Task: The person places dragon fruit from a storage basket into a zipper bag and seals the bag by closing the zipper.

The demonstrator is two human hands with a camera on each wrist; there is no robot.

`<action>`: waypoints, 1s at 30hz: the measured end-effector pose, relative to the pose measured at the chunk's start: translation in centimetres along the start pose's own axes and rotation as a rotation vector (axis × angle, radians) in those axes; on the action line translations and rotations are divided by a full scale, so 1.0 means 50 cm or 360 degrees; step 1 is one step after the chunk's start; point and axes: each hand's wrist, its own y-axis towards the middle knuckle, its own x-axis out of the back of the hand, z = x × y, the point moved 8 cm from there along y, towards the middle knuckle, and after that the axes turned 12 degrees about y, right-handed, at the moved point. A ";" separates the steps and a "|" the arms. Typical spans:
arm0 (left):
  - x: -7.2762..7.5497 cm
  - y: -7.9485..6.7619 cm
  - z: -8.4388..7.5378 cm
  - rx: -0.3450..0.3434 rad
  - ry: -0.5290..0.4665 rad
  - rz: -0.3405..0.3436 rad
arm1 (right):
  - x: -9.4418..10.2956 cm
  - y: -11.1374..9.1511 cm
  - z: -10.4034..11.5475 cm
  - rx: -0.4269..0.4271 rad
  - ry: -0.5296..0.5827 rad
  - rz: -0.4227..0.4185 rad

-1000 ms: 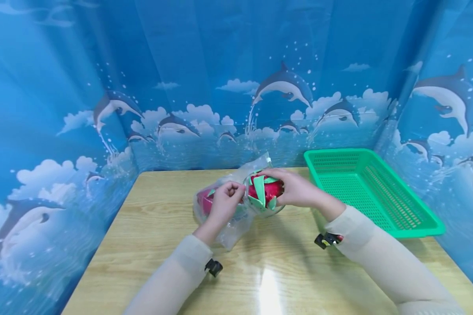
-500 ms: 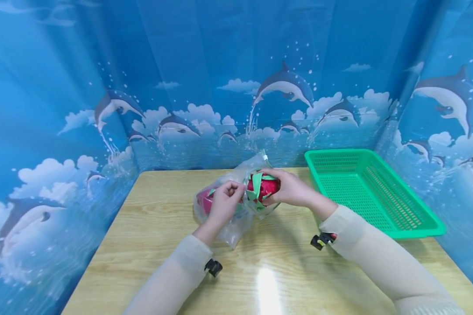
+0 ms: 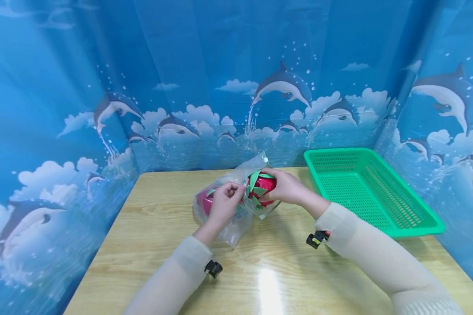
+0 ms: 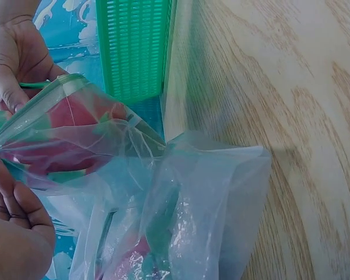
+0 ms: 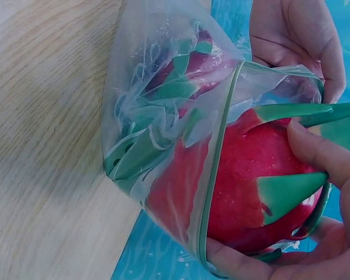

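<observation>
My right hand [image 3: 289,189] grips a red dragon fruit [image 3: 266,183] with green scales, thumb on top and fingers beneath in the right wrist view. The fruit's front part lies inside the mouth of a clear zip bag [image 4: 213,204]; its back part [image 5: 245,169] is outside, by my palm. With curled fingers, my left hand [image 3: 224,203] pinches the bag's opening edge. Deeper in the bag lies a second dragon fruit [image 3: 205,202], pinkish through the plastic and partly hidden behind my left hand.
A green plastic basket [image 3: 348,192] with slotted walls stands at the right rear of the wooden table [image 3: 153,253]. Behind the table hangs a blue dolphin-print curtain [image 3: 205,57]. Each sleeve carries a small black wrist camera [image 3: 213,267].
My right hand has moved slightly left, turning the dragon fruit and bringing it further into the bag's mouth. The left hand keeps its place at the bag's edge.
</observation>
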 end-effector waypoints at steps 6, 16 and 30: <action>0.001 -0.003 0.003 0.0006 -0.0012 -0.0016 | -0.007 0.005 -0.003 -0.0054 -0.0029 -0.0006; 0.004 -0.003 0.006 0.0002 -0.0003 -0.0037 | -0.015 0.011 -0.002 -0.0096 -0.0100 -0.0027; 0.010 -0.011 0.014 0.0156 -0.0083 -0.0084 | -0.042 0.019 -0.009 -0.0099 -0.0256 0.0033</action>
